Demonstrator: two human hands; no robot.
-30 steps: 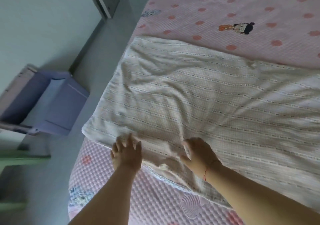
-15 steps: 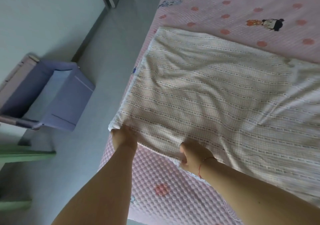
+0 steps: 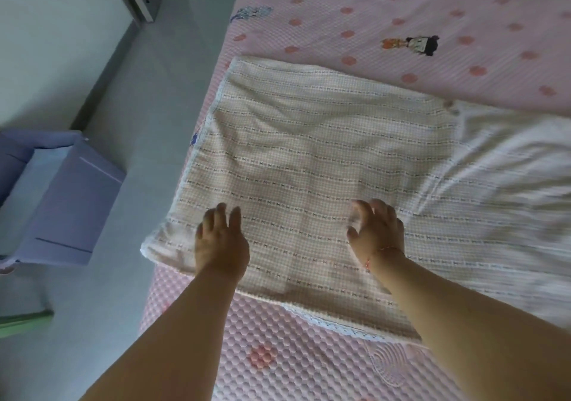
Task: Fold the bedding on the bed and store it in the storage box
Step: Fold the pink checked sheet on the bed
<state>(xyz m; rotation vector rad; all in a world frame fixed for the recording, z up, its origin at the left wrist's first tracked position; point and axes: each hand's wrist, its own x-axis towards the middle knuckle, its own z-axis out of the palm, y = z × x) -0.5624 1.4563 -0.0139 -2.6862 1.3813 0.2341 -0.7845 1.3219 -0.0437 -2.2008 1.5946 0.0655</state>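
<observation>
Near the bed's [image 3: 386, 14] left edge, beige checked bedding [image 3: 309, 153] lies folded flat, left hand [image 3: 221, 241] and right hand [image 3: 377, 233] pressing it palms-down, fingers spread, gripping nothing; purple storage box [image 3: 61, 202] on floor.

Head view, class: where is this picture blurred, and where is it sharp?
Head view: motion blur smears the right part of the checked bedding; the weave between the left hand and right hand stays fairly sharp; the purple storage box at left is soft.
</observation>
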